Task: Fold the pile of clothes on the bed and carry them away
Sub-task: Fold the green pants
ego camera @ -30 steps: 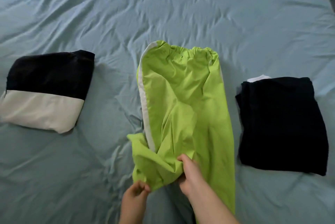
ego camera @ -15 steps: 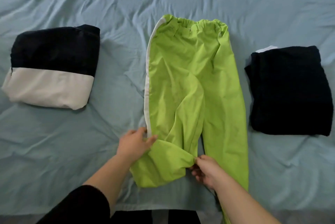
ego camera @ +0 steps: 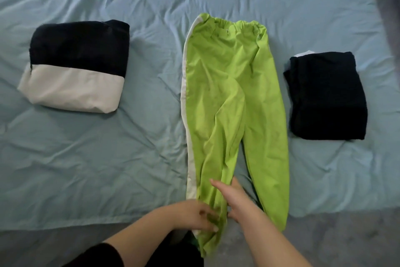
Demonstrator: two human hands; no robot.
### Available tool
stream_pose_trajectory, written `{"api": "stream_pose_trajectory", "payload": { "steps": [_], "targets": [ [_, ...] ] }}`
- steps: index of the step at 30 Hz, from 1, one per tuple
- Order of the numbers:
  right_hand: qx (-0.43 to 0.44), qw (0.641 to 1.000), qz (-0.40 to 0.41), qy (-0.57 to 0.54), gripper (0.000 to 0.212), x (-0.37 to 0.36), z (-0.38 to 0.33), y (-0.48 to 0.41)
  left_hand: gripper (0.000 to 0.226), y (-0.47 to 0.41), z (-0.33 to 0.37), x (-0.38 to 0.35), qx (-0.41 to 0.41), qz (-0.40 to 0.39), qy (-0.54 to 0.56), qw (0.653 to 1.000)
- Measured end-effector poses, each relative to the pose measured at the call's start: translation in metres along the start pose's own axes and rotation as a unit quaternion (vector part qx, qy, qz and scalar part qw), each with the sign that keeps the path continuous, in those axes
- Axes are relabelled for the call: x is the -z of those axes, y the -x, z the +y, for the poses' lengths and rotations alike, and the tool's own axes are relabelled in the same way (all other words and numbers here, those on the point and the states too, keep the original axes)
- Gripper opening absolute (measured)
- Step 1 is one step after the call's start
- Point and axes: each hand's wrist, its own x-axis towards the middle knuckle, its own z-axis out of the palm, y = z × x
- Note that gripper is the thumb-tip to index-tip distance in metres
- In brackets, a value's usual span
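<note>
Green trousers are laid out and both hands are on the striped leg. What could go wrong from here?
1. The trousers' leg ends hang past the edge of the bed; when the left hand and right hand lift off, the cloth may slide toward the floor.
2. The leg under the hands is bunched and creased, so folding now would likely trap wrinkles.
3. The folded black clothes lie beside the other leg; a wide fold could disturb them.
</note>
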Motion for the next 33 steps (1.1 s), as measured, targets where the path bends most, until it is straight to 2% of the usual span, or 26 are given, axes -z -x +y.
{"api": "stream_pose_trajectory", "payload": {
  "steps": [1,2,3,4,6,8,10,13,16,18,20,21,23,25,26,28,31,33],
  "targets": [
    [0.018,0.999,0.044,0.017,0.043,0.0,0.009,-0.006,0.041,-0.003,-0.005,0.004,0.02,0.084,0.041,0.995],
    [0.028,0.996,0.079,0.025,0.042,0.002,0.017,-0.012,0.036,-0.005,-0.012,0.01,0.052,0.194,0.072,0.977],
    [0.032,0.994,0.102,0.029,0.042,0.005,0.024,-0.018,0.037,-0.009,-0.021,0.016,0.086,0.297,0.093,0.947],
    [0.035,0.992,0.118,0.028,0.041,0.01,0.03,-0.023,0.044,-0.013,-0.028,0.021,0.111,0.364,0.123,0.917],
    [0.055,0.989,0.132,0.032,0.035,0.024,0.041,-0.035,0.056,-0.028,-0.039,0.025,0.128,0.386,0.22,0.887],
    [0.083,0.985,0.137,0.066,0.03,0.035,0.052,-0.051,0.045,-0.046,-0.041,0.022,0.115,0.379,0.279,0.875],
    [0.096,0.983,0.134,0.085,0.035,0.043,0.061,-0.065,0.02,-0.06,-0.038,0.017,0.095,0.4,0.282,0.867],
    [0.12,0.98,0.125,0.098,0.034,0.045,0.071,-0.072,0.027,-0.057,-0.042,0.008,0.063,0.476,0.28,0.831],
    [0.196,0.955,0.148,0.165,0.027,0.044,0.084,-0.066,0.028,-0.027,-0.068,-0.006,0.048,0.571,0.291,0.766],
    [0.216,0.952,0.124,0.181,0.029,0.037,0.093,-0.061,0.026,-0.01,-0.081,-0.018,0.054,0.566,0.36,0.74],
    [0.169,0.974,0.074,0.131,0.024,0.031,0.104,-0.058,0.024,-0.004,-0.09,-0.028,0.074,0.505,0.464,0.724],
    [0.123,0.989,0.027,0.072,0.018,0.03,0.109,-0.055,0.022,-0.003,-0.093,-0.032,0.08,0.459,0.504,0.728],
    [0.028,0.997,-0.07,0.012,0.024,0.031,0.124,-0.048,0.021,0.0,-0.095,-0.042,0.092,0.368,0.494,0.782],
    [0.023,0.993,-0.096,0.064,0.027,0.037,0.143,-0.044,0.02,0.003,-0.1,-0.05,0.098,0.348,0.414,0.835],
    [0.032,0.993,-0.081,0.084,0.021,0.04,0.151,-0.041,0.017,0.006,-0.101,-0.054,0.1,0.364,0.381,0.844],
    [0.04,0.995,-0.046,0.085,0.007,0.045,0.163,-0.038,0.015,0.011,-0.103,-0.061,0.118,0.39,0.359,0.84],
    [0.053,0.993,-0.015,0.107,0.011,0.052,0.169,-0.037,0.021,0.014,-0.097,-0.068,0.155,0.401,0.343,0.836],
    [0.11,0.978,0.033,0.176,0.014,0.061,0.162,-0.035,0.023,0.013,-0.088,-0.072,0.168,0.429,0.322,0.827]
  ]
}}
